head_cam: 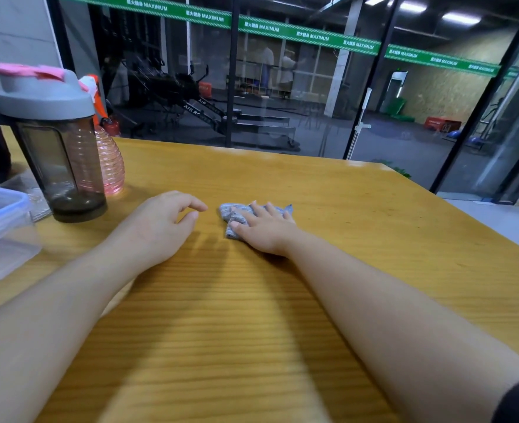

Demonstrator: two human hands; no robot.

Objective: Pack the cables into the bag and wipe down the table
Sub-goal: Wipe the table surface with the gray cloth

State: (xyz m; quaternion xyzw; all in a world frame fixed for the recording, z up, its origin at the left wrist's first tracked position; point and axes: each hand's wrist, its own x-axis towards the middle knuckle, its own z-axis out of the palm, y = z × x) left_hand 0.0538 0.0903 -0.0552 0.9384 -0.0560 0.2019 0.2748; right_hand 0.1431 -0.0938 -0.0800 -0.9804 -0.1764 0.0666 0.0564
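Observation:
A crumpled grey cloth (232, 213) lies on the yellow wooden table (343, 209) near its middle. My right hand (264, 228) lies flat on the cloth, fingers spread, pressing it onto the wood. Just left of the cloth, my left hand (160, 224) rests on the table with its fingers loosely curled and nothing in it. No cables and no bag are in view.
A dark shaker bottle with a grey lid (56, 141) stands at the left, a pink ribbed bottle (110, 166) behind it. A clear plastic lidded box (1, 227) sits at the left edge. A glass wall (282, 87) runs behind the table's far edge.

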